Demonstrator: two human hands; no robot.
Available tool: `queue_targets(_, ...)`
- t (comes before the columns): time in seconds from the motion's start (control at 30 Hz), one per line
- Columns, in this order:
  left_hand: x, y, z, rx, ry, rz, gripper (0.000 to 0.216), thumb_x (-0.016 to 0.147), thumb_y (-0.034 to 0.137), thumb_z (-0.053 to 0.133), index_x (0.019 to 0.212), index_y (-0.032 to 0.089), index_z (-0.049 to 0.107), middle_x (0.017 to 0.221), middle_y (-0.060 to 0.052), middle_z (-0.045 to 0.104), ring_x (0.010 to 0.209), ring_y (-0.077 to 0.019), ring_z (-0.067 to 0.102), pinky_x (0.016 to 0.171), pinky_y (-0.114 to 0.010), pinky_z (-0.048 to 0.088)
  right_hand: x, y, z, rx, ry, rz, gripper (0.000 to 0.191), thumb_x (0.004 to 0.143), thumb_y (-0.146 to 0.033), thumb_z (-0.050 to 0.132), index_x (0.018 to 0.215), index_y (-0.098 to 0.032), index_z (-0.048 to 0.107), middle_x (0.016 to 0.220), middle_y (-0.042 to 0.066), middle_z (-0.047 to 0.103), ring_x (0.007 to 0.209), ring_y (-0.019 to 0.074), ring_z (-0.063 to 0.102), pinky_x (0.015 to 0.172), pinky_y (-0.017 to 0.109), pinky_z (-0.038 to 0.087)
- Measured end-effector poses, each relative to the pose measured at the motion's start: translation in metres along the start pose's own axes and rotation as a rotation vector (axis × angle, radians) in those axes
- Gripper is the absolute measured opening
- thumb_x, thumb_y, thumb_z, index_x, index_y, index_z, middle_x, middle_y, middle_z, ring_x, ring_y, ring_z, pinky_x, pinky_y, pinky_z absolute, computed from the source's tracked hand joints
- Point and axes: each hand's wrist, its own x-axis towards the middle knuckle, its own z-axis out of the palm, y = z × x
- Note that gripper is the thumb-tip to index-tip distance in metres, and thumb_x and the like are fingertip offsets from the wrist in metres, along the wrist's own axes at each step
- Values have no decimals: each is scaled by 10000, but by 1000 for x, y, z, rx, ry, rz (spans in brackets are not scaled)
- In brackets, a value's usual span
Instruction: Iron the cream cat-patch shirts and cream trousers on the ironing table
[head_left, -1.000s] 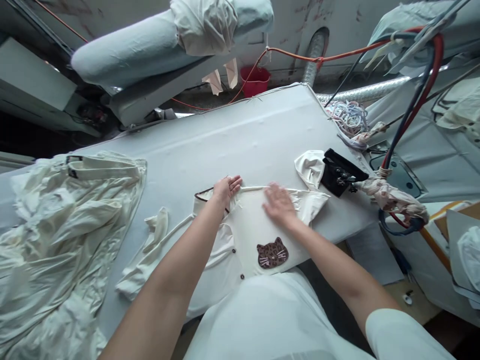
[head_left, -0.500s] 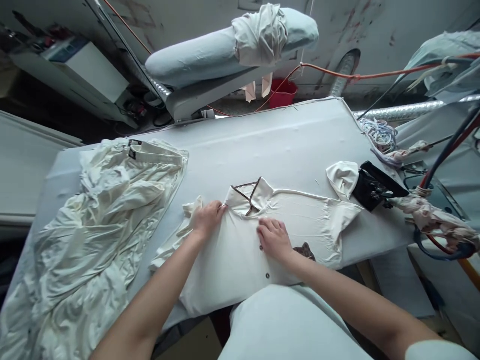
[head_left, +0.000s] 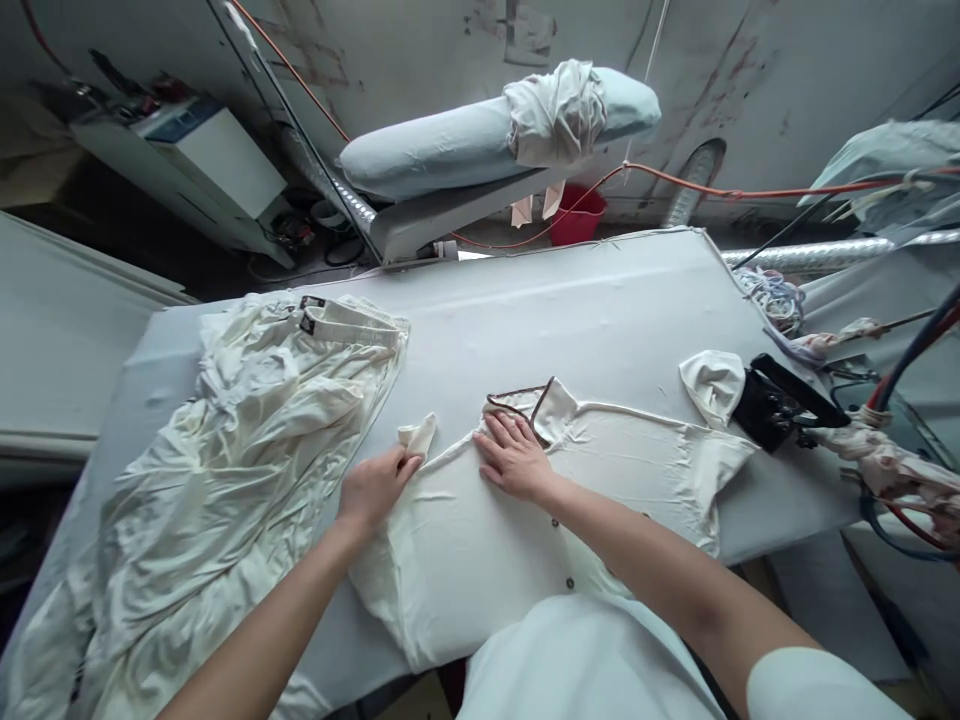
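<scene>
A cream button-up shirt [head_left: 465, 560] with dark piping at its collar lies spread on the padded ironing table [head_left: 495, 320]. My left hand [head_left: 377, 487] pinches the shirt at its left shoulder, where the sleeve begins, with a bit of cloth standing up past the fingers. My right hand [head_left: 516, 455] rests flat on the shirt by the collar, fingers stretched out and partly covering the collar's left side. Dark buttons run down the front below my right forearm. To the right, a black iron [head_left: 780, 400] stands beside a folded white cloth [head_left: 712, 388].
A heap of cream garments [head_left: 247, 450] with a waistband covers the table's left side. Behind the table is a padded sleeve board [head_left: 442, 145] with cloth wrapped round it. A red bucket [head_left: 577, 215] sits on the floor. Cloth-wrapped hoses [head_left: 885, 450] hang at the right.
My left hand has moved from the collar's edge out along the shoulder to the left. My right hand has shifted left and up onto the collar. The view has tilted slightly.
</scene>
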Motion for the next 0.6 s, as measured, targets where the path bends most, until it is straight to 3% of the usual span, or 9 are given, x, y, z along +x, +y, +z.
queue_targets(0.07, 26, 38, -1, -156, 123, 175, 226, 945, 406, 565, 822, 253, 678, 853, -87, 743, 863, -261, 689, 756, -304, 430, 14, 19, -30, 11, 44, 78, 390, 980, -390, 570, 1340, -273, 667, 1517, 120, 544, 1367, 284, 520, 1136, 453, 401)
queue_targets(0.13, 56, 87, -6, -321, 165, 233, 147, 918, 405, 627, 896, 278, 698, 794, -64, 728, 837, -251, 694, 770, -294, 442, 30, 43, -63, 1, 20, 238, 330, 1016, -337, 490, 1271, -280, 691, 1294, 106, 690, 1116, 239, 655, 956, 374, 488)
queue_targets(0.23, 91, 150, -13, -500, 14, 17, 311, 697, 509, 851, 762, 269, 665, 554, -14, 605, 648, -255, 658, 677, -293, 448, 48, 75, -92, 1, -201, 412, 296, 1016, -426, 507, 1165, -262, 703, 975, 58, 755, 845, 209, 668, 740, 297, 459)
queue_targets(0.3, 98, 171, -10, -560, -157, -128, 429, 603, 514, 899, 600, 247, 565, 459, 8, 513, 582, -249, 622, 648, -300, 448, 45, 85, -93, 28, -291, 439, 315, 996, -491, 531, 992, -233, 713, 847, 39, 733, 757, 189, 634, 675, 272, 420)
queue_targets(0.37, 84, 171, 2, -618, -178, -172, 401, 716, 440, 815, 572, 237, 501, 497, 5, 527, 597, -224, 606, 655, -296, 446, 26, 87, -85, 55, -279, 471, 325, 1012, -433, 478, 888, -211, 680, 816, 38, 703, 729, 173, 605, 652, 260, 406)
queue_targets(0.5, 13, 130, 33, -789, 217, -247, 118, 851, 336, 615, 884, 243, 551, 776, -5, 630, 721, -190, 608, 697, -278, 472, -46, 96, -77, 43, 37, 567, 275, 988, -230, 369, 977, -186, 641, 970, 95, 667, 847, 203, 594, 744, 286, 449)
queue_targets(0.53, -6, 118, 38, -763, 238, -274, 141, 844, 328, 611, 943, 245, 555, 801, -7, 634, 733, -194, 612, 702, -286, 480, -64, 101, -79, 15, 93, 581, 272, 971, -208, 376, 1020, -185, 642, 1010, 108, 660, 869, 220, 590, 765, 307, 456)
queue_targets(0.6, -33, 100, 42, -578, 159, -225, 145, 810, 266, 611, 952, 245, 593, 841, -30, 661, 806, -229, 641, 765, -331, 493, -96, 112, -84, -61, 81, 552, 318, 934, -158, 406, 1140, -185, 647, 1113, 131, 657, 953, 259, 592, 830, 356, 459)
